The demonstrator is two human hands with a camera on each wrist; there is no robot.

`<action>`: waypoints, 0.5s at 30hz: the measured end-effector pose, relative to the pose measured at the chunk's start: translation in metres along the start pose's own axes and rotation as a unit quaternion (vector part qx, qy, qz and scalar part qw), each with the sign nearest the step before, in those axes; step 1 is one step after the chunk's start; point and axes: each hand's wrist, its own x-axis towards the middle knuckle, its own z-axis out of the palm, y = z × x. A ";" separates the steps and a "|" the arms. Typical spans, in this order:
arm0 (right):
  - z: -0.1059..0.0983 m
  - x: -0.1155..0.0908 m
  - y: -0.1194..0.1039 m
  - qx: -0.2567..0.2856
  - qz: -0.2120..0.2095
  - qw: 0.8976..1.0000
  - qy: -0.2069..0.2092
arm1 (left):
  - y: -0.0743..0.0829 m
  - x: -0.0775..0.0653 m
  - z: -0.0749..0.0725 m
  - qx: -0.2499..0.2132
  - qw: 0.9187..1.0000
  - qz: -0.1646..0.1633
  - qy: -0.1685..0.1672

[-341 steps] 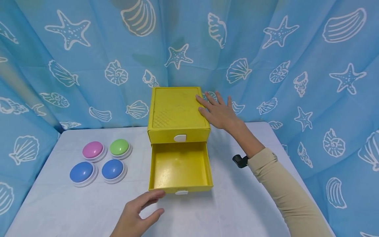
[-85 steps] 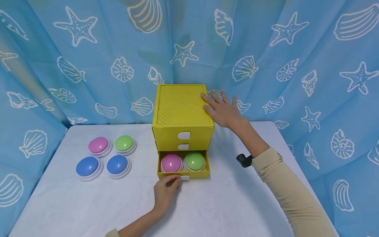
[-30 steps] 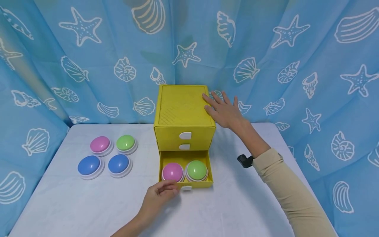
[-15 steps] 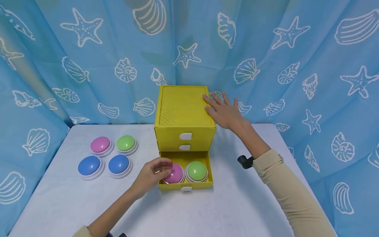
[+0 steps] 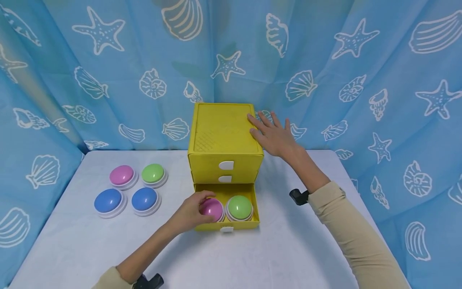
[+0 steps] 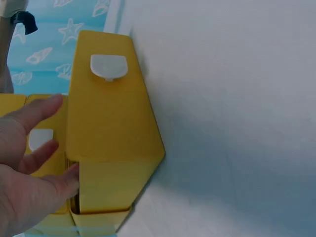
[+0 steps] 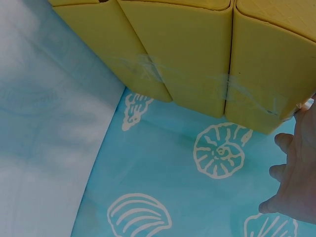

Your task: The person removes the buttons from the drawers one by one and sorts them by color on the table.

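Note:
A yellow drawer cabinet (image 5: pixel 223 130) stands at the back of the table, its bottom drawer (image 5: pixel 249 225) pulled out. In that drawer sit a pink dome-shaped push button (image 5: pixel 211 209) and a green one (image 5: pixel 240 208), both with white bases. My left hand (image 5: pixel 189 212) reaches over the drawer's left wall, thumb and fingers curved round the pink button. In the left wrist view the button is hidden behind the drawer front (image 6: pixel 116 113). My right hand (image 5: pixel 272 138) rests against the cabinet's upper right edge, fingers spread; the right wrist view shows its fingertips by the cabinet side (image 7: pixel 182 64).
To the left, on the white tabletop (image 5: pixel 288 257), stand a pink button (image 5: pixel 121 175), a green button (image 5: pixel 152 173) and two blue buttons, one farther left (image 5: pixel 108 200) and one nearer the cabinet (image 5: pixel 144 198). A blue seashell curtain (image 5: pixel 231 48) hangs behind.
Earlier the drawer above stood out, bare; now it is in. The bottom drawer has come out farther, and my left hand has gone from its front to the pink button. The right hand stays put.

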 end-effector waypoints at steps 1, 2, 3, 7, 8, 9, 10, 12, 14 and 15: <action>0.000 0.000 0.000 0.002 0.000 1.000 0.000 | 0.001 0.001 0.001 0.011 1.000 0.000 0.000; 0.000 0.000 0.000 0.003 -0.001 1.000 -0.001 | 0.001 0.002 0.002 0.023 1.000 0.001 0.001; 0.001 0.000 0.000 0.002 -0.001 1.000 -0.002 | 0.002 0.003 0.003 0.033 0.999 0.003 0.001; 0.000 0.000 0.000 -0.002 -0.001 1.000 -0.002 | 0.003 0.008 0.006 0.084 0.996 0.009 -0.005; 0.000 0.000 0.000 -0.003 -0.001 1.000 -0.001 | 0.004 0.009 0.007 0.093 0.996 0.010 -0.008; 0.000 0.000 0.000 -0.004 0.000 1.000 0.000 | 0.005 0.011 0.007 0.100 0.995 0.008 -0.013; 0.000 0.000 0.000 -0.005 0.000 1.000 0.001 | 0.005 0.013 0.008 0.107 0.994 0.006 -0.018; 0.000 0.001 0.000 -0.004 0.000 1.000 0.002 | 0.008 0.015 0.008 0.117 0.993 -0.004 -0.030; 0.000 0.001 0.000 -0.003 0.000 1.000 0.001 | 0.009 0.018 0.009 0.127 0.991 -0.015 -0.041; 0.000 0.001 0.000 -0.003 0.000 1.000 0.001 | 0.009 0.019 0.009 0.131 0.990 -0.022 -0.046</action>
